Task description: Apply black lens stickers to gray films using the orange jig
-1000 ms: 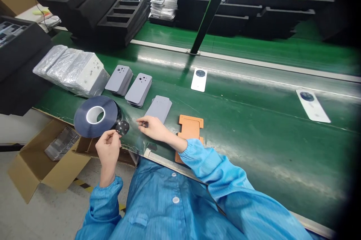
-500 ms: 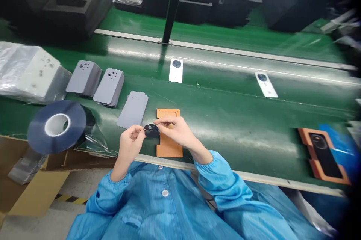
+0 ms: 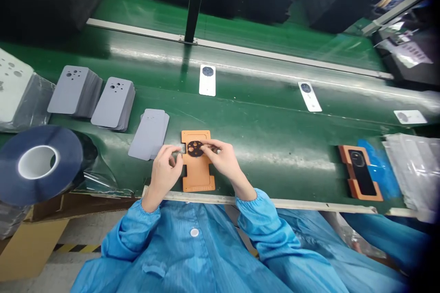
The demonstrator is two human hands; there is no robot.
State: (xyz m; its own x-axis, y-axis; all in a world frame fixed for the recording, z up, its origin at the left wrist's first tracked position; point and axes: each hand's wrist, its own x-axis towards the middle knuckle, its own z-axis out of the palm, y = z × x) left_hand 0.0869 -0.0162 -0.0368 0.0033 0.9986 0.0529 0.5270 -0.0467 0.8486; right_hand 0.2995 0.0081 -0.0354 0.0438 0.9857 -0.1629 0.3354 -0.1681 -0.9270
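Observation:
A black round disc with several holes lies on the top part of an orange jig at the near edge of the green belt. My right hand pinches the disc's right edge. My left hand is closed in a pinch just left of the disc, on what looks like a small clear tab. Both blue sleeves reach in from below.
A big blue tape roll sits at the left. Three stacks of grey plates lie left of the jig. White plates ride the belt. At the right stand a second orange jig, holding a black part, and wrapped bundles. Black foam trays line the back.
My hands carried the black disc from beside the tape roll to the right and down onto the orange jig. The view swung right, bringing the second jig into sight.

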